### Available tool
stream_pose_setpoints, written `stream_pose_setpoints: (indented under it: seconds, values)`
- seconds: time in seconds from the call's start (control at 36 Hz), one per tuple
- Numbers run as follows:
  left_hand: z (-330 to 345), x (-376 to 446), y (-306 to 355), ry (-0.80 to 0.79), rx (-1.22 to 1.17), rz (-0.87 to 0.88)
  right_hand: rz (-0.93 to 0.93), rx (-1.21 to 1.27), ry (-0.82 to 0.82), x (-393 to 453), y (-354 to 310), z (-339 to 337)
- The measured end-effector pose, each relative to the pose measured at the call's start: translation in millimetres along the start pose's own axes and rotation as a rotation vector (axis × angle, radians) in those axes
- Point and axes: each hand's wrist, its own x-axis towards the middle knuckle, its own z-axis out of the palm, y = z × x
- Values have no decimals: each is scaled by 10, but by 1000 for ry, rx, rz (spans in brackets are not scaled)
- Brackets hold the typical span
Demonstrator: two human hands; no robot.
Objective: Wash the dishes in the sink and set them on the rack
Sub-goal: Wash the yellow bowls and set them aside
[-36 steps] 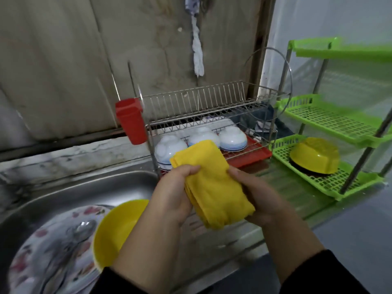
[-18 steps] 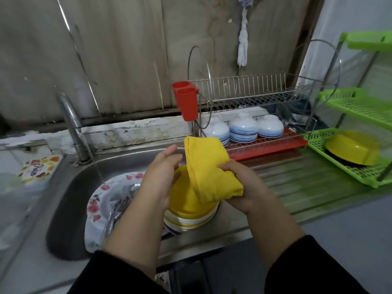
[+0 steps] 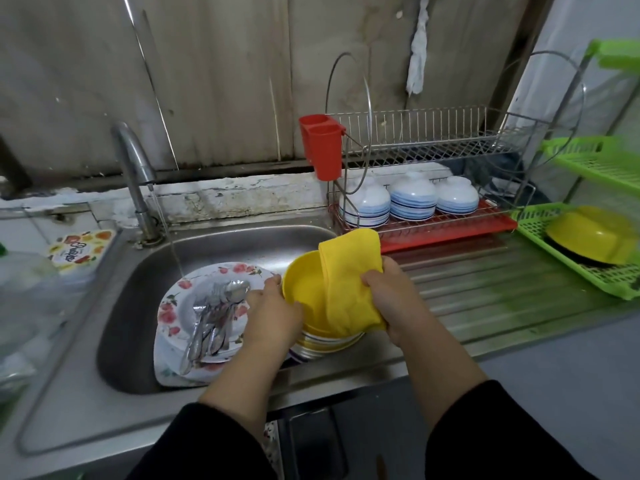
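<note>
Both hands are dropping lower over the sink (image 3: 114,306) than half a second ago, the left hand (image 3: 273,311) now curling its fingers onto the near rim of the yellow bowl (image 3: 304,289), the right hand (image 3: 391,299) clutching the folded yellow cloth (image 3: 349,282) just inside it. Probably light, stiff plastic and slippery when wet, the bowl is best taken at its rim; it is sitting atop a striped bowl (image 3: 329,344) at the basin's right edge. One flowered plate (image 3: 173,306) is carrying several spoons (image 3: 214,317), too tangled to count, while three white bowls (image 3: 412,197) are drying upturned on the wire rack (image 3: 433,133)
</note>
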Motion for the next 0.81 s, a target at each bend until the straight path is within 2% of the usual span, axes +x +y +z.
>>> stream_pose_setpoints:
  seconds: [0.28, 0.36, 0.61, 0.69, 0.81]
  values:
    - [-33, 13, -21, 2, 247, 99, 90, 57, 69, -30, 125, 22]
    - [-35, 39, -32, 19, 253, 108, 89, 87, 92, -42, 133, 15]
    - [-120, 26, 131, 54, -44, 178, 75, 341, 98, -76, 11, -78]
    - [-204, 29, 215, 35, -190, 125, 59, 423, 102, -63, -85, -142]
    - [-350, 83, 319, -89, -432, 4, 77, 523, 59, -35, -257, -214]
